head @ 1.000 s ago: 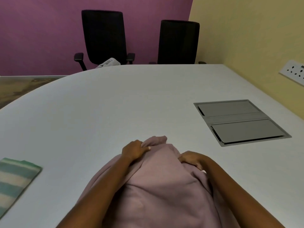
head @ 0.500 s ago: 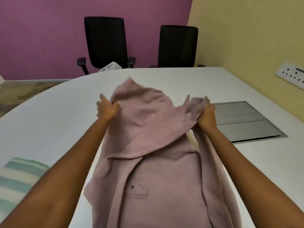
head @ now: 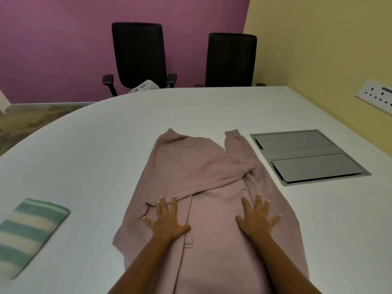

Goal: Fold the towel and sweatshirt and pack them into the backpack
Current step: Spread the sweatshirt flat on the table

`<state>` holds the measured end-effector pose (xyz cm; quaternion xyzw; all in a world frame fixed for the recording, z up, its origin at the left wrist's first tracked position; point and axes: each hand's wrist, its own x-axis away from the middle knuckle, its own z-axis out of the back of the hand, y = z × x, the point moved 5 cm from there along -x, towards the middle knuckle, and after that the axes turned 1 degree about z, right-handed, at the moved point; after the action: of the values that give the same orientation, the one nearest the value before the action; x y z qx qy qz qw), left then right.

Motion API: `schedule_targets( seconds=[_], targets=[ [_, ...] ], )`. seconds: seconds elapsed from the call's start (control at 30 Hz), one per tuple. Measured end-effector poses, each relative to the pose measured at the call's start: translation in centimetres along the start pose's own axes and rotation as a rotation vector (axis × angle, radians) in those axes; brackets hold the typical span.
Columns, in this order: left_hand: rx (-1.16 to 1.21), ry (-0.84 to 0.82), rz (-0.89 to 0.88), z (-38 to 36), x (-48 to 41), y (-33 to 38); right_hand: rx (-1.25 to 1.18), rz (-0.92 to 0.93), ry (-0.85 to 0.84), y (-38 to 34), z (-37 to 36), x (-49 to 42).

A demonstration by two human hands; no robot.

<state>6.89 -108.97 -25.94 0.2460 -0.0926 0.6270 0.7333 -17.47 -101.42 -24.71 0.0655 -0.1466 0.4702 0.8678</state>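
The pink sweatshirt (head: 212, 166) is lying spread lengthwise on the white table (head: 101, 145), hood end pointing away from the person. One sleeve (head: 237, 145) is running near the grey hatch panel (head: 307, 155). The left hand (head: 166, 221) and right hand (head: 257, 219) are pressing flat on the garment with fingers splayed, gripping nothing. The striped towel (head: 27, 232) is sitting well apart at the table's left edge, apparently folded, though blur is obscuring its layers.

White table (head: 212, 107): pink sweatshirt (head: 201, 162) spread flat at centre, folded striped towel (head: 27, 232) left, grey 2-flap hatch (head: 307, 155) right.
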Motion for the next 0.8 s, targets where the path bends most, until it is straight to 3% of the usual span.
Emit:
schedule_targets(
  seconds=[0.13, 0.37, 0.53, 0.67, 0.73, 0.8],
  targets=[
    [-0.014, 0.024, 0.048, -0.7, 0.3, -3.8, -0.013, -0.044, -0.034, 3.2, -0.6, 0.2],
    [0.032, 0.019, 0.159, -1.3, 2.0, -5.9, -0.162, -0.184, 0.095, 9.2, 0.3, 0.6],
    [0.059, 0.004, 0.207, -1.2, 3.3, -7.3, -0.599, -0.284, 0.318, 13.2, 2.9, 2.0],
    [0.203, -0.042, 0.206, 0.0, 3.3, -6.3, -0.771, -0.162, 0.594, 10.3, 7.2, 3.2],
    [0.337, -0.019, 0.205, 1.0, 2.8, -4.8, -0.8, 0.018, 0.676, 6.3, 9.3, 3.7],
    [0.484, 0.109, 0.12, 3.0, 2.7, -2.6, -0.724, 0.275, 0.755, 1.2, 10.3, 5.1]
  ],
)
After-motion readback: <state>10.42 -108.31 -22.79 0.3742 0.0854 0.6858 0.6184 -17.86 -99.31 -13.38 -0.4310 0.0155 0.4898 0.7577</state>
